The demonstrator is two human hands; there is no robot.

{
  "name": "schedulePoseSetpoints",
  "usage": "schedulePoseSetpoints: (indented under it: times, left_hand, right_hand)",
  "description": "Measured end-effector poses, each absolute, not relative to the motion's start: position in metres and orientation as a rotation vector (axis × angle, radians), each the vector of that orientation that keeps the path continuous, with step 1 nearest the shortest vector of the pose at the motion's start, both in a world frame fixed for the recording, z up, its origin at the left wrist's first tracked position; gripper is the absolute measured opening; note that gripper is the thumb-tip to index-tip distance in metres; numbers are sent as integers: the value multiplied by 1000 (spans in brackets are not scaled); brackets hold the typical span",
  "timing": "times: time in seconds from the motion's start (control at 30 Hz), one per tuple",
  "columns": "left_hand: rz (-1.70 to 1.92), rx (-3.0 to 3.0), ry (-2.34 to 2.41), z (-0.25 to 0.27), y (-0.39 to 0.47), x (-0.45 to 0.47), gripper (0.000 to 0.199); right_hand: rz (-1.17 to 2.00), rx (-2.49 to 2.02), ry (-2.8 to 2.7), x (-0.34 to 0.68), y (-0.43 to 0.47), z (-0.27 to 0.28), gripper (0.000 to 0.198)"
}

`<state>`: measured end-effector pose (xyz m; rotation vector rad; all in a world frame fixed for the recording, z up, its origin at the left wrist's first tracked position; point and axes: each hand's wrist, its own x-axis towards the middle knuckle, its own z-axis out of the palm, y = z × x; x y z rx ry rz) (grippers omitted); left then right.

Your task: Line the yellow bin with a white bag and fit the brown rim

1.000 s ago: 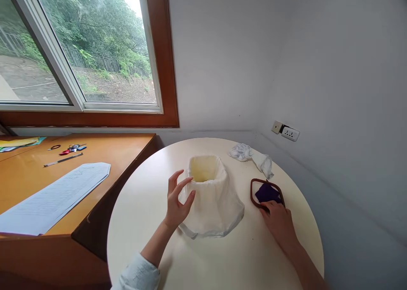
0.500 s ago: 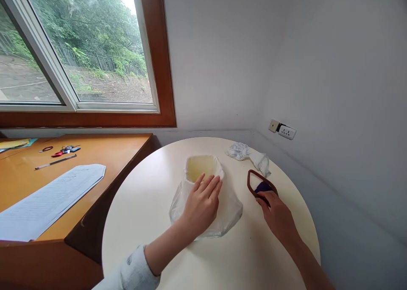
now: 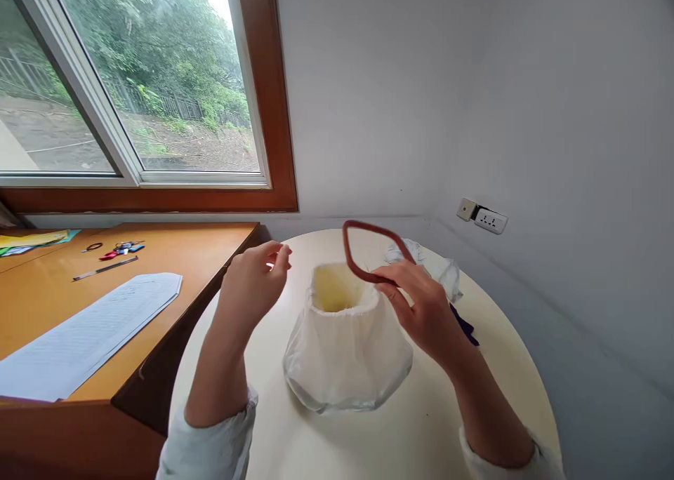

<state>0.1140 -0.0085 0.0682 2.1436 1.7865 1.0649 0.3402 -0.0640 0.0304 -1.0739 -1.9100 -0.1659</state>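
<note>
Bag-draped container (image 3: 347, 359) on round table (image 3: 390, 443)

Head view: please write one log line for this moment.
right hand: holds brown frame near bag-lined bin | left hand: curled, no object visible | bin: on round table

Observing: brown, round-cornered frame (image 3: 347, 245) is tilting in mid-air by the right rim of the container (image 3: 337, 296); contact unclear. Container is standing upright between the table's (image 3: 337, 452) left and right edges, white bag (image 3: 347, 361) folding over its rim, flaring outside.
</note>
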Motion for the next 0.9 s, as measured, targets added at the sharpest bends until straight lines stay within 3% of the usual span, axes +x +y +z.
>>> schedulePoseSetpoints:
  times: [0.23, 0.6, 0.9]
  left_hand:
    - [922, 2022, 1532, 51, 5, 112, 51]
    - [630, 2235, 1647, 27, 26, 109, 52]
    - [614, 2427, 1660, 10, 32, 131, 48]
  right_hand:
    - [-162, -1049, -2144, 314, -48, 29, 18]
    - [-153, -1201, -2026, 342, -42, 31, 20]
    - [-242, -1164, -1972, 354, -42, 31, 14]
